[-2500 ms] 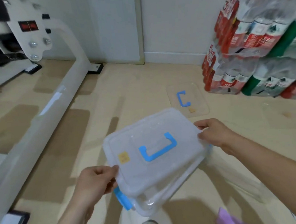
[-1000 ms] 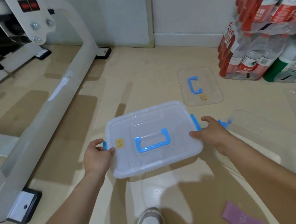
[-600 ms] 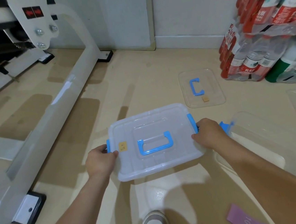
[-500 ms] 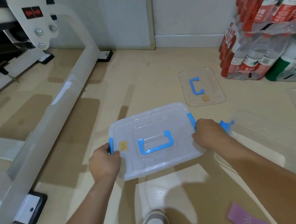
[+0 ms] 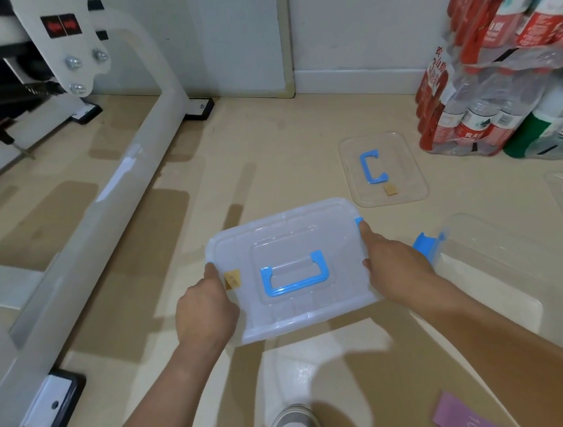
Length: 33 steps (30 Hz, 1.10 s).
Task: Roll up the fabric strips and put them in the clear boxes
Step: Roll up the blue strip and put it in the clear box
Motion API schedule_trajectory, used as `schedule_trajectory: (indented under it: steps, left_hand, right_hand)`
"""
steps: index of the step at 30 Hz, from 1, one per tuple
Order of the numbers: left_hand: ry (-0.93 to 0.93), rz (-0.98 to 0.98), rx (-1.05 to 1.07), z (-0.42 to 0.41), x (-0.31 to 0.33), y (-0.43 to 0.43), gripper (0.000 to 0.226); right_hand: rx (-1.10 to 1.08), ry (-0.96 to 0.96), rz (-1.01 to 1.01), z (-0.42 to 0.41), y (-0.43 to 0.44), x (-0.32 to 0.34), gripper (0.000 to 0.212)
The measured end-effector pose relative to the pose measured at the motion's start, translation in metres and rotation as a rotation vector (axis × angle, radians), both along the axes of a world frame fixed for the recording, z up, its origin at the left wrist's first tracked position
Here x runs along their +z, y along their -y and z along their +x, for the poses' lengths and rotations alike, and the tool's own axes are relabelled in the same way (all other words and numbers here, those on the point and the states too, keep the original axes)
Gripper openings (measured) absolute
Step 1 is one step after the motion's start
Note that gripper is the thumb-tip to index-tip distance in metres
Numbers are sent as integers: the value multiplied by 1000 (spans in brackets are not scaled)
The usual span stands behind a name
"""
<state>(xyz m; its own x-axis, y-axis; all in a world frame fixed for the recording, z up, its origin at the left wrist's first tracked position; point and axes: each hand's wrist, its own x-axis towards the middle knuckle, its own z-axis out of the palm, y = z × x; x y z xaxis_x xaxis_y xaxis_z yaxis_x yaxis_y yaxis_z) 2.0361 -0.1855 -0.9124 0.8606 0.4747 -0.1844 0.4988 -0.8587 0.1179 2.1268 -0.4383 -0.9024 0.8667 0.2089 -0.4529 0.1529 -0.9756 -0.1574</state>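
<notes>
Our beige floor [image 5: 266, 146]
On it we see a loose clear lid [image 5: 404, 181], an open clear box [image 5: 492, 275], a purple fabric strip [image 5: 462, 414], bottled-water packs [image 5: 488, 90] and a white machine frame [image 5: 113, 195].

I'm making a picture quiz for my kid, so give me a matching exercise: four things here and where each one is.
1 closed box
2 loose lid
3 purple strip
4 bottle packs

A stacked at far right
B floor, bottom right
C between left hand and right hand
D flat on floor, past the box

Pairs: 1-C, 2-D, 3-B, 4-A
</notes>
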Motion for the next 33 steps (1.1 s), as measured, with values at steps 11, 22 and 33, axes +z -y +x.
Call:
schedule_trajectory:
  steps: [11, 22, 33]
  left_hand:
    - [171, -168, -562, -35, -1, 46, 32]
    - [86, -131, -427, -20, -3, 30, 25]
    - [167, -409, -407, -5, 159, 42, 31]
  right_hand:
    - [-81, 62, 189, -9, -3, -2, 57]
    - [79, -117, 182, -17, -20, 24, 64]
    - [-136, -101, 389, -33, 37, 165, 37]
